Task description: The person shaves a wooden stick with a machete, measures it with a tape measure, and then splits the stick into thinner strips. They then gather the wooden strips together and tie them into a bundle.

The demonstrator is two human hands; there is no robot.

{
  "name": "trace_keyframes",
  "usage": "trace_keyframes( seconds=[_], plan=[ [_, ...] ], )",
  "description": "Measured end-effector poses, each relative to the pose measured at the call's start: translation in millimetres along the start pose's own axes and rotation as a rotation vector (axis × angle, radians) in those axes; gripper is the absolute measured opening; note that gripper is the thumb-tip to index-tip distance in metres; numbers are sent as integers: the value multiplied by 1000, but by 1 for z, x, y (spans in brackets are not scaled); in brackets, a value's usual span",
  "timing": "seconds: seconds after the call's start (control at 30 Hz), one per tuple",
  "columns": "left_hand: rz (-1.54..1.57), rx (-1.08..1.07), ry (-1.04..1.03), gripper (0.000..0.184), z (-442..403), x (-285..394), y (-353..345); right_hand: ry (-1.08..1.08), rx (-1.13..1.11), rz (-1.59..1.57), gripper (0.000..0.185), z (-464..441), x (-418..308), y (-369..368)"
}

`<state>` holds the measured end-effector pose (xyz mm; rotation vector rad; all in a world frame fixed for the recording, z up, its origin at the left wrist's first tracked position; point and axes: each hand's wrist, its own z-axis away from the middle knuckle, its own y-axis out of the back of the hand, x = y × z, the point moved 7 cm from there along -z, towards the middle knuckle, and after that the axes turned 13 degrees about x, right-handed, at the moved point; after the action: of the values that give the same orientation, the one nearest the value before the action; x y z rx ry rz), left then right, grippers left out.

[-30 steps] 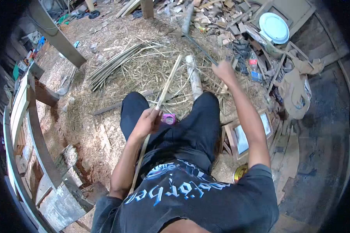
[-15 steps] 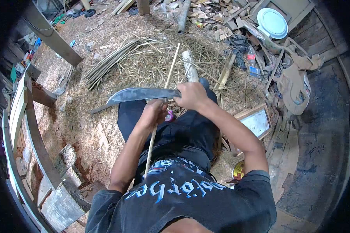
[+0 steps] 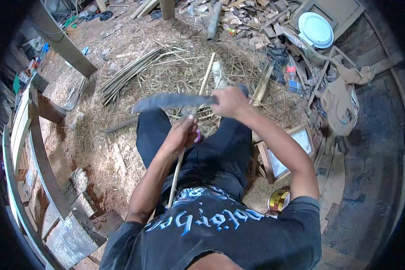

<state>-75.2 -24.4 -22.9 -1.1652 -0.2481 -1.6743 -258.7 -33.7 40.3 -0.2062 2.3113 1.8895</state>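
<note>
A long, thin pale strip (image 3: pixel 206 80), bamboo or wood, runs from my shirt up past my knees. My left hand (image 3: pixel 182 132) is closed round its middle, thumb on top. My right hand (image 3: pixel 231 101) grips the handle of a machete (image 3: pixel 173 101). Its broad blade, smeared by motion, points left and crosses the strip just beyond my left hand. Whether the edge touches the strip I cannot tell. Between my legs, close to my left hand, part of a pink round object (image 3: pixel 198 136) shows. Beyond my right hand stands a pale post or log (image 3: pixel 219 74).
A bundle of thin strips (image 3: pixel 129 75) lies ahead to the left on shavings. Ahead is a heap of shavings (image 3: pixel 166 76). At my right are a framed pane (image 3: pixel 294 150) and a yellow tin (image 3: pixel 279 200). Scrap wood (image 3: pixel 252 27) and a pale blue lid (image 3: pixel 316 29) lie farther off.
The machete and my right hand have moved right and slightly towards the far side. The strip's far end has shifted slightly right and nearer me.
</note>
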Motion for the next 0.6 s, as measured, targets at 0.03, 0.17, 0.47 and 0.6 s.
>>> trace_keyframes(
  seconds=[0.03, 0.17, 0.47, 0.6],
  plan=[
    [-31, -19, -39, 24, -2, 3, -6, -7, 2, 5, 32, -2, 8, 0],
    [-24, 0, 26, 27, -1, -4, 11, -382, 94, 96, 33, -20, 100, 6],
    [-16, -58, 71, 36, 3, -6, 11, -340, 70, 20, 36, -19, 70, 2],
    [-42, -68, 78, 32, 24, -6, 33, -710, 298, -42, 40, -12, 180, 6]
  ],
)
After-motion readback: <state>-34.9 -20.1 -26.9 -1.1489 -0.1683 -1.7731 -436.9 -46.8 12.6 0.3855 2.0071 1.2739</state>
